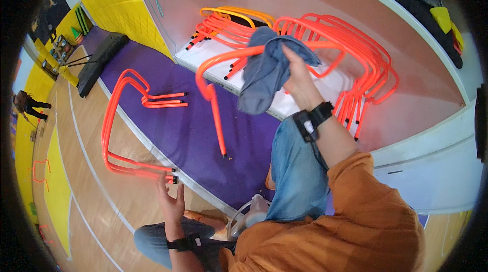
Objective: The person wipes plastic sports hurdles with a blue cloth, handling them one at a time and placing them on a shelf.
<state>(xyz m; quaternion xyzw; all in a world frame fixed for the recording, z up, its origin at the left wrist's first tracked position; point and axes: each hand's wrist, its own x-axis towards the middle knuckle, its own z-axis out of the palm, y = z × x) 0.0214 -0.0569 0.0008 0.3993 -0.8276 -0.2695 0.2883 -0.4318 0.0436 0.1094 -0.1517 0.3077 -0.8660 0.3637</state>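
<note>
My right hand (299, 76) grips a blue-grey cloth (263, 74) that is folded over the top bar of an orange tubular hurdle (219, 56) in front of the alcove. My left hand (170, 197) has its fingers apart, close to the black-capped feet of several nested orange hurdles (108, 131) standing on the floor; whether it touches them I cannot tell. Inside the alcove, on its white base, more orange hurdles (366, 56) lean nested together, with yellow-orange ones (238, 11) behind at the left.
A pale plastic bucket (249, 215) is on the floor between my legs. The alcove's white ledge (228, 81) borders the purple floor. To the left are a black padded base (101, 62) and yellow wall padding (122, 9). Another person (30, 104) is far off at the left.
</note>
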